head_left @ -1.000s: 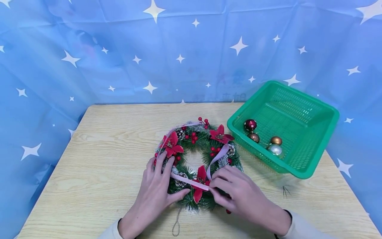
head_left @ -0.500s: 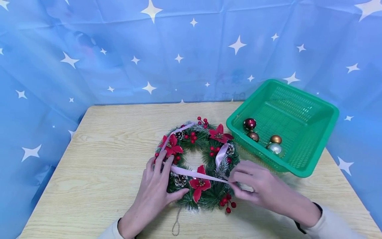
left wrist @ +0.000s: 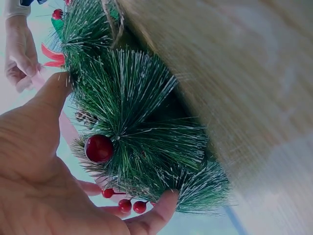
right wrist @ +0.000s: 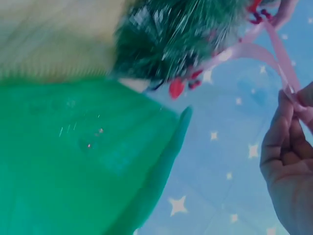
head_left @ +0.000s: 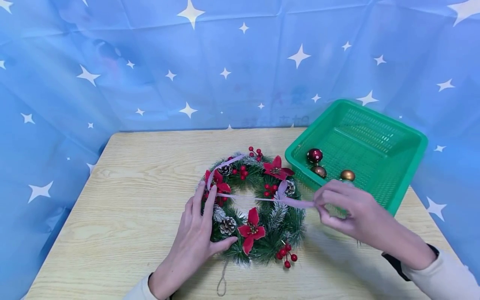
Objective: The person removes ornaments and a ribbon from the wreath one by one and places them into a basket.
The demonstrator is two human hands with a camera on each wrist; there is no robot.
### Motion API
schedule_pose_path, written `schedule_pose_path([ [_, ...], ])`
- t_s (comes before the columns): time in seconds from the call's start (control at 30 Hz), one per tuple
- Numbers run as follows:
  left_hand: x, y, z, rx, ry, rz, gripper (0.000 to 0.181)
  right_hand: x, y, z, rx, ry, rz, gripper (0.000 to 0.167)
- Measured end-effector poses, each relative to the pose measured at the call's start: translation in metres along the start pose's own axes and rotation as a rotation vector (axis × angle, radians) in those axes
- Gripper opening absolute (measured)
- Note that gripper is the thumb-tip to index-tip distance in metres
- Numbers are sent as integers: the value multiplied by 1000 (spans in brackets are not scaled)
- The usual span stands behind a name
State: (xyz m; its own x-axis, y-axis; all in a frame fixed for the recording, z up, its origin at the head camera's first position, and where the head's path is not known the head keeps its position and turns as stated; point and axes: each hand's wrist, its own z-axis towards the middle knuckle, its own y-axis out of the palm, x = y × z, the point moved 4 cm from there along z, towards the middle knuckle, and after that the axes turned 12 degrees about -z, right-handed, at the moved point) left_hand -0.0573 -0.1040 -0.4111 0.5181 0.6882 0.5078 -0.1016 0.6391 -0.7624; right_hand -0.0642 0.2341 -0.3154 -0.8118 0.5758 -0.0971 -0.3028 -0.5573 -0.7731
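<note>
A green wreath [head_left: 290, 223] with red poinsettias, pinecones and red berries lies on the table. My left hand [head_left: 196, 227] rests on its left side, fingers and thumb spread along the outer edge; in the left wrist view, thumb and fingers touch the needles [left wrist: 127, 88]. Just right of the wreath, my right hand [head_left: 352, 208] pinches a pale pink-lilac ribbon [head_left: 296, 203] between thumb and fingertips. The ribbon stretches across the wreath's centre toward the left fingers; another stretch runs over the upper left. Whether the left fingertips press the ribbon is hard to tell.
At the right stands a green plastic basket [head_left: 406, 166] holding baubles, among them a dark red one [head_left: 314, 155] and a copper one [head_left: 347, 175]. A twine loop [head_left: 221, 287] extends from the wreath's near side. Behind the table hangs a blue star-patterned cloth [head_left: 210, 54].
My right hand has moved right and away from me, pulling the ribbon off the lower poinsettia and taut across the wreath's middle. The left hand stays nearly in place.
</note>
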Motion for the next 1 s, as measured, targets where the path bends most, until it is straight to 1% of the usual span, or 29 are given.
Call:
schedule_pose_path([
  [0.1, -1, 1, 0, 5, 13, 6, 142, 13, -10, -2, 13, 31, -36, 30],
  [0.23, -1, 1, 0, 1, 12, 11, 140, 32, -21, -9, -8, 92, -68, 31],
  [0.33, -2, 1, -1, -11, -6, 12, 133, 46, -26, -13, -30, 125, -84, 34],
  [0.47, -2, 1, -1, -22, -16, 16, 126, 64, -31, -17, -27, 140, -97, 35],
  [0.5, -2, 1, -1, -24, -17, 16, 125, 69, -33, -18, -26, 145, -100, 32],
  [0.6, -3, 1, -1, -30, -22, 22, 125, 83, -38, -22, -45, 187, -124, 12],
  [0.63, -3, 2, -1, -32, -26, 25, 124, 88, -39, -23, -52, 202, -134, 9],
  [0.73, -3, 1, -2, -34, -32, 35, 124, 101, -42, -28, -85, 263, -173, 29],
  [0.8, -3, 1, -2, -35, -34, 42, 123, 108, -42, -32, -91, 294, -193, 37],
  [0.87, -3, 1, -3, -38, -34, 48, 123, 115, -43, -36, -103, 323, -212, 40],
  [1.0, -2, 1, -2, -48, -34, 54, 123, 128, -45, -43, -112, 359, -248, 37],
])
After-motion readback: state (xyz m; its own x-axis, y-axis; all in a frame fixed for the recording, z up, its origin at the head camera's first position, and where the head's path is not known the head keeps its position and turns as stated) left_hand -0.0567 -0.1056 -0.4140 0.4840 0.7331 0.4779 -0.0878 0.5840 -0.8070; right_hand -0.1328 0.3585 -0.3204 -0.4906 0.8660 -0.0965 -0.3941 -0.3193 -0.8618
